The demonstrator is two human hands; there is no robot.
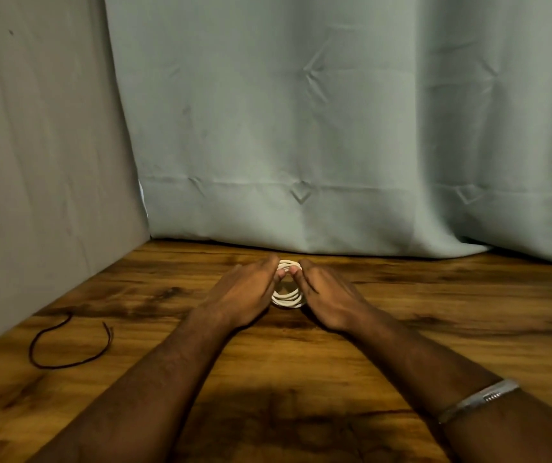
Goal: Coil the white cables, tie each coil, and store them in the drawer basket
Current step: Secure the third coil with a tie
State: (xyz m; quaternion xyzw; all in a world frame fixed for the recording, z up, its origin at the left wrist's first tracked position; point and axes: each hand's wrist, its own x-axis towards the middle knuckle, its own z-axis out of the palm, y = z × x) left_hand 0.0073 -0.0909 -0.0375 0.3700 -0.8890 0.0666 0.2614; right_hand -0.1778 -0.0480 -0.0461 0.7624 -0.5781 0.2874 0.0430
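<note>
Coiling done: left hand (248,292) and right hand (326,295) grip white cable coil (287,297); tying with dark cord (67,345) and storing remain.

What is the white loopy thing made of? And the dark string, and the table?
The white cable coil looks like smooth plastic-coated wire: its loops are even, slightly shiny and keep their round shape between the left hand and right hand. The dark string seems a thin, dull cord, perhaps thread or leather. The table shows brown wood grain, maybe a printed laminate.
</note>
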